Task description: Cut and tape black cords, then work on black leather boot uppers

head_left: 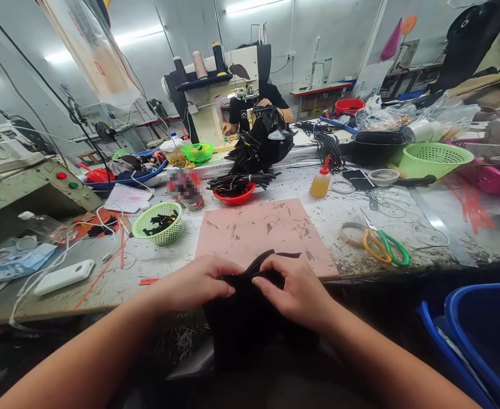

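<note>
Black fabric [250, 318] fills the space between two bare hands at the near edge of a scuffed grey counter [429, 250]. The left hand [199, 283] and the right hand [295, 292] meet at the top of the cloth, fingertips curled in and pinching its upper edge from both sides — thumbs nearly touching. A thin black strap [275, 257] loops up from the fabric onto a pink cutting mat [258, 230] that lies just beyond the hands.

To the right of the mat lie scissors with yellow and green handles [384, 245], beside a roll of clear tape [352, 232]. Farther back stands a small bottle of amber liquid with a red nozzle [320, 182]. A red bowl heaped with black strips [235, 190] sits behind the mat, and a small green basket [159, 222] holding dark bits stands to its left. A white power bank [65, 276] lies near the left edge.

Across the counter, a person in a black shirt [256, 108] sits at a cream sewing machine [216, 96], handling a pile of black material. A blue tub [484, 335] stands at the lower right.
</note>
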`<state>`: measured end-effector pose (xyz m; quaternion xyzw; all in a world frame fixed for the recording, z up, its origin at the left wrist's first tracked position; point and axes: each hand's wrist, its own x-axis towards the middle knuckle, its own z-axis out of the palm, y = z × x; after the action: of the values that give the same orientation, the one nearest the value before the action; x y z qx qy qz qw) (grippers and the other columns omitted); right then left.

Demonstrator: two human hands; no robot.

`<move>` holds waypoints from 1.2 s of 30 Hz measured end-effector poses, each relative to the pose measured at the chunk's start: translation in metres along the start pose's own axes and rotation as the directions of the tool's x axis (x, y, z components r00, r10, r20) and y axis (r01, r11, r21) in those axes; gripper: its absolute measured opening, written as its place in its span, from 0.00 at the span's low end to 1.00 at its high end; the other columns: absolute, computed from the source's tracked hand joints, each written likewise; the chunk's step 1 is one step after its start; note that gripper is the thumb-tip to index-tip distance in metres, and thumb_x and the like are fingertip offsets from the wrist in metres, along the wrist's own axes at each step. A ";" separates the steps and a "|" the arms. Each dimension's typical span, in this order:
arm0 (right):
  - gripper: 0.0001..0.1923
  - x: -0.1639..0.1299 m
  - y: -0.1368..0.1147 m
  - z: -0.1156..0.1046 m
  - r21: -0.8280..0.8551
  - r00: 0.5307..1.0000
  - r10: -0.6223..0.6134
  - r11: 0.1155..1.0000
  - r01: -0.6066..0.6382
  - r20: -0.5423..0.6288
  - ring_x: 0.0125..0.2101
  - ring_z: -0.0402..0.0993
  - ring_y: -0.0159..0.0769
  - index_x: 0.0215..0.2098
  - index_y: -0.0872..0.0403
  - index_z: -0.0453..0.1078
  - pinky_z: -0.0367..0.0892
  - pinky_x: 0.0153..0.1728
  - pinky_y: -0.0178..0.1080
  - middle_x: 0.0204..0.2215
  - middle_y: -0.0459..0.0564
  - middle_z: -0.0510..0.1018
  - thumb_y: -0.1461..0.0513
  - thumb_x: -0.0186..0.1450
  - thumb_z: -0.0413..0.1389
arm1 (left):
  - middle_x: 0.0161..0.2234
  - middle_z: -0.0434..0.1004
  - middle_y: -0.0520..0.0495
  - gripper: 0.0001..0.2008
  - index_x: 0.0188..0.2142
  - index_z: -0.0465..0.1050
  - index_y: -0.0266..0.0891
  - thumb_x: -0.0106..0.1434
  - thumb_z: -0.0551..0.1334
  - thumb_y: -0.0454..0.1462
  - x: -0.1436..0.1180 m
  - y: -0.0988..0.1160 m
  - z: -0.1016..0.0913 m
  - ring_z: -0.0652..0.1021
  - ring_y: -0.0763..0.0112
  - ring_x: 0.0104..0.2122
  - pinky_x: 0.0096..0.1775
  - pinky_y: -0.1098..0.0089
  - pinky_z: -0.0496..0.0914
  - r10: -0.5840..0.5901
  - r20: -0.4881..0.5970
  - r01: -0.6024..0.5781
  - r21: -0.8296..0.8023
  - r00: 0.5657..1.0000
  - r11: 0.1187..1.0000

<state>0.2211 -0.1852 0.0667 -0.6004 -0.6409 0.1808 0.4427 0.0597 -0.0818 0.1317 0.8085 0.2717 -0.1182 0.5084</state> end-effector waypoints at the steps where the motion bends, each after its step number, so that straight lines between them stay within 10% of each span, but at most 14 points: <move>1: 0.05 0.000 -0.001 0.001 -0.008 1.000 -0.007 1.000 0.007 -0.001 0.23 0.70 0.34 0.27 0.55 0.66 0.62 0.26 0.34 0.22 0.47 0.75 0.61 0.58 0.53 | 0.36 0.77 0.54 0.19 0.40 0.73 0.41 0.50 0.53 0.29 0.001 0.003 0.000 0.74 0.67 0.36 0.38 0.72 0.66 0.020 -0.016 -0.018 0.085 1.000 0.996; 7: 0.04 -0.002 -0.003 0.002 -0.052 0.997 -0.057 0.997 0.054 -0.046 0.25 0.70 0.34 0.29 0.55 0.66 0.63 0.27 0.35 0.24 0.48 0.75 0.61 0.59 0.52 | 0.28 0.75 0.51 0.08 0.31 0.73 0.39 0.56 0.58 0.40 0.008 0.020 -0.002 0.72 0.67 0.30 0.30 0.72 0.62 0.107 -0.095 -0.042 0.522 0.990 0.852; 21: 0.07 -0.003 0.000 -0.005 0.124 0.991 0.026 0.992 -0.009 -0.133 0.20 0.65 0.29 0.22 0.54 0.63 0.58 0.21 0.31 0.18 0.44 0.70 0.62 0.58 0.52 | 0.36 0.76 0.51 0.14 0.44 0.69 0.40 0.58 0.57 0.36 0.003 0.022 -0.007 0.73 0.68 0.35 0.35 0.73 0.65 0.074 -0.008 -0.068 0.295 0.997 0.953; 36: 0.09 0.002 -0.002 -0.005 0.046 0.988 0.029 0.999 -0.023 -0.152 0.19 0.65 0.29 0.21 0.54 0.62 0.58 0.22 0.32 0.17 0.43 0.70 0.62 0.59 0.51 | 0.23 0.68 0.55 0.08 0.26 0.69 0.38 0.57 0.57 0.39 0.015 0.023 -0.005 0.67 0.73 0.25 0.26 0.75 0.59 0.126 -0.112 -0.075 0.378 0.986 0.923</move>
<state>0.2238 -0.1851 0.0720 -0.6110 -0.5931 0.1539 0.5012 0.0844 -0.0801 0.1439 0.9092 0.2360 -0.0869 0.3319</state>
